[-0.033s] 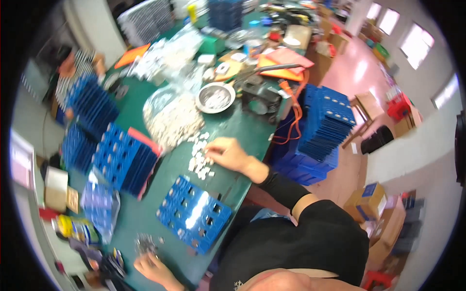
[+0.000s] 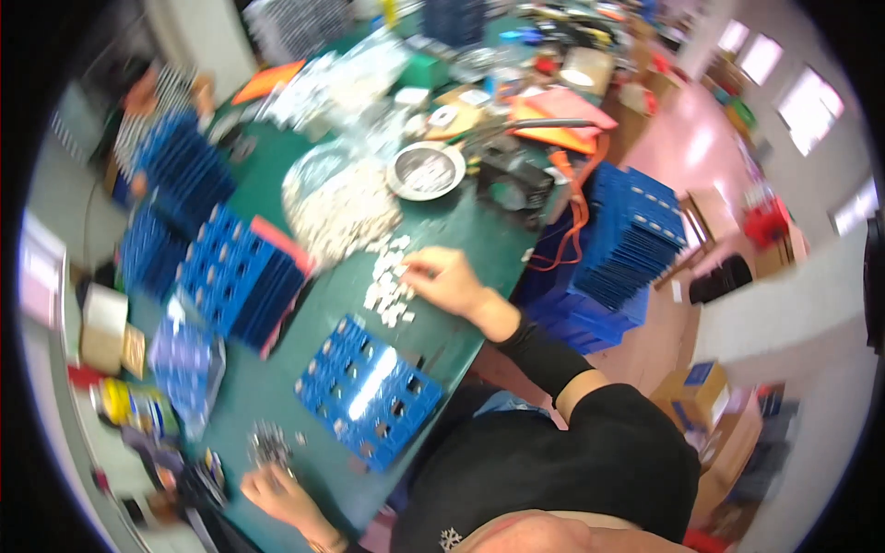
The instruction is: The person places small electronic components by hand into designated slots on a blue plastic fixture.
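Observation:
Before me on the green table lies a flat blue panel [image 2: 355, 385] with rows of holes and small pieces set in some of them. My right hand [image 2: 447, 281] is beyond it, fingertips pinched together at the edge of a scatter of small white pieces [image 2: 387, 293]. What those fingers hold, if anything, is too small to make out. On the near left, my left hand [image 2: 281, 498] has its fingers drawn together beside a little heap of small shiny metal-looking parts [image 2: 267, 442]. Blur hides whether a part is between them.
A bag of white pieces [image 2: 341, 207] and a metal bowl [image 2: 426, 171] stand farther back. Stacked blue panels are on the left [image 2: 235, 281] and right [image 2: 627, 240]. A dark device [image 2: 512, 184] with an orange cord [image 2: 578, 207] sits by the right edge. Another person [image 2: 152, 111] is far left.
The whole view has shifted and tilted slightly. Both hands stay beside the same small piles, and the blue panel rests in the same place on the table.

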Motion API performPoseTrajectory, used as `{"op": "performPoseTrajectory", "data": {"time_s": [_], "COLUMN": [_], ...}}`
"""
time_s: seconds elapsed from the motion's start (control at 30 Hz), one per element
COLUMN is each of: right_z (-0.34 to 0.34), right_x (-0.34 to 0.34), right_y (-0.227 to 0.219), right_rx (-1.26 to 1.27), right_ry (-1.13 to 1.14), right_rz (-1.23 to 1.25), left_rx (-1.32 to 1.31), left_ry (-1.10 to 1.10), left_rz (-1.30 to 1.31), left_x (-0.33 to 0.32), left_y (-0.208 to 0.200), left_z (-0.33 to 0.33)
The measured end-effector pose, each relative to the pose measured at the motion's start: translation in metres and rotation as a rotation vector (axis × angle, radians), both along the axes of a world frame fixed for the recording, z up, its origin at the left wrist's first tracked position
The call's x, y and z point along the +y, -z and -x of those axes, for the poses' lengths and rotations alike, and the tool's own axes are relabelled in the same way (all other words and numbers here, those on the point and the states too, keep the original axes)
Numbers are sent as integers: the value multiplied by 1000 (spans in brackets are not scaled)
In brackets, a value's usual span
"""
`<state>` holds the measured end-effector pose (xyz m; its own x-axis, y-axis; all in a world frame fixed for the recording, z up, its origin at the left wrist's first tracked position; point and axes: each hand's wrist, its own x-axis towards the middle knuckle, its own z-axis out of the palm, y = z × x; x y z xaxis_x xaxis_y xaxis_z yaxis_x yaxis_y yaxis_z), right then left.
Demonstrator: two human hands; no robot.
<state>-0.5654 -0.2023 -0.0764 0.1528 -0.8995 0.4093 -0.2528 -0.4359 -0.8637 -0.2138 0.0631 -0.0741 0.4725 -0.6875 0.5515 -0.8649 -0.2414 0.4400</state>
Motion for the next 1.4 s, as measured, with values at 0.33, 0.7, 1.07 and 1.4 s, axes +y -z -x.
{"op": "performPoseTrajectory", "data": {"time_s": [0.33,0.7,1.07,1.4], "right_z": [8,9,-12,-4], "right_x": [4,5,6,10], "right_y": [0,13,-4,-3], "right_rx": [36,-127,42,56], "right_ry": [-157,-173,-281,-340], "right_rz": [165,-15,121,240], "left_rx": [391,359,1797,1655], "left_ry": [-280,239,-884,-109], "left_rz": [312,4,-551,-706], "left_x": [17,99,252,204], "left_y": [-17,-37,156,-25], "left_z": [2,70,168,110]}}
